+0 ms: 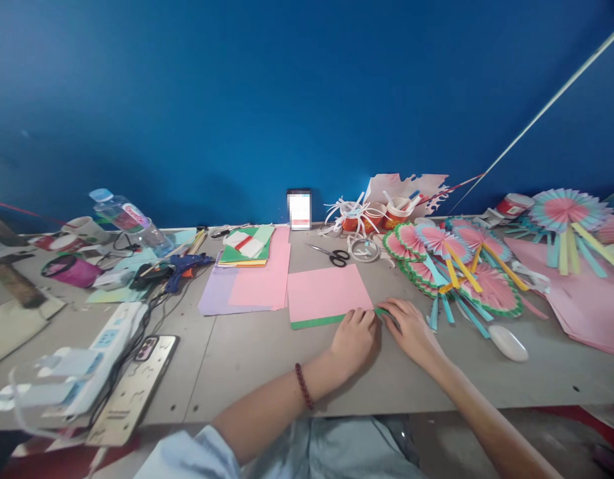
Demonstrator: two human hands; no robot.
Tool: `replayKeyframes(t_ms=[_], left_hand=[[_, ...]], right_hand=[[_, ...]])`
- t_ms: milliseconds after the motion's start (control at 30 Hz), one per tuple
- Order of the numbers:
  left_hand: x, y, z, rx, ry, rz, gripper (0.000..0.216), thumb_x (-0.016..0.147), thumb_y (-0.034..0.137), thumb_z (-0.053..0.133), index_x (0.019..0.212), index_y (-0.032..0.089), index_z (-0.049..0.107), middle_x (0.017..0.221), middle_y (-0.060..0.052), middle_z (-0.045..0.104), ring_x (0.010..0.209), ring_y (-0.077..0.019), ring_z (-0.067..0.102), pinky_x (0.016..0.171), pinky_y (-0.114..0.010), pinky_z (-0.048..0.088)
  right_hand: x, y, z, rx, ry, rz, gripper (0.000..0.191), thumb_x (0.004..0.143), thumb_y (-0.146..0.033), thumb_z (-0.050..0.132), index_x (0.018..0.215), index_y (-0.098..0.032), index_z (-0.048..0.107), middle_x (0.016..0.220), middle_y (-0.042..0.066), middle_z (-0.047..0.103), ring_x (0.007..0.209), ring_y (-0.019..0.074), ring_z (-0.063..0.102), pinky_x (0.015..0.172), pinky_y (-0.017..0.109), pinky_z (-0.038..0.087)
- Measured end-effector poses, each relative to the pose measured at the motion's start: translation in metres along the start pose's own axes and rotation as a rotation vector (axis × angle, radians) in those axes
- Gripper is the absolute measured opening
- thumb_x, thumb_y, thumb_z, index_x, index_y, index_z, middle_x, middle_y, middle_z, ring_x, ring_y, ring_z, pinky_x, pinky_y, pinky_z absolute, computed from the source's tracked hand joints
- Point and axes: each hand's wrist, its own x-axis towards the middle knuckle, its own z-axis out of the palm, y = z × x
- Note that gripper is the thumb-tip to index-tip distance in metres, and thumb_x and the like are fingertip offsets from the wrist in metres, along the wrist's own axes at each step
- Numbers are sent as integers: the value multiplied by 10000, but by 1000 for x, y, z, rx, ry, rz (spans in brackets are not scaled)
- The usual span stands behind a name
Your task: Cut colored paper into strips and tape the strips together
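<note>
A pink sheet of paper (pixel 329 291) lies flat before me, with a green paper strip (pixel 314 322) running along its near edge. My left hand (pixel 354 342) has its fingers curled and pressed down on the strip at the sheet's near right corner. Just past that corner, my right hand (pixel 409 329) pinches the end of the same strip between thumb and fingers. Black-handled scissors (pixel 334 255) rest beyond the sheet, beside a roll of clear tape (pixel 364 249).
Pleated paper fans (pixel 451 259) and a white computer mouse (pixel 507 342) are at right. Stacked coloured paper (pixel 261 279), a blue glue gun (pixel 184 266), a water bottle (pixel 132 216), a power strip (pixel 104 352) and a phone (pixel 132 392) lie left. Paper cups (pixel 396 213) stand by the wall.
</note>
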Motion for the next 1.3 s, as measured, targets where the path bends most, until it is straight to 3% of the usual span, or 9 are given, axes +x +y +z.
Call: replayKeyframes(t_ms=[233,467,1300], left_hand=[[-2,0,0,-14,-2,9,297,893,236,454,1141,101,546,1045,-85,524,952,-207,468,844,-334,444],[-2,0,-1,-18,-35,-4,343,866,273,485,1157,98,535,1063,-86,510,965,-210,443,883,-338,427],[0,5,4,35,6,-27,354,900,269,433,1194,103,537,1059,-94,506,946,-210,459,857,-336,425]], right_hand=[[28,8,-13,24,-186,-7,112,829,-181,510,839,-195,621,818,42,638,802,194,586,732,308,443],[40,7,-15,84,-247,17,116,752,-130,515,748,-194,612,785,37,644,792,187,606,723,282,444],[30,1,-7,83,-135,70,177,786,-179,458,771,-216,630,795,49,697,781,199,640,737,313,475]])
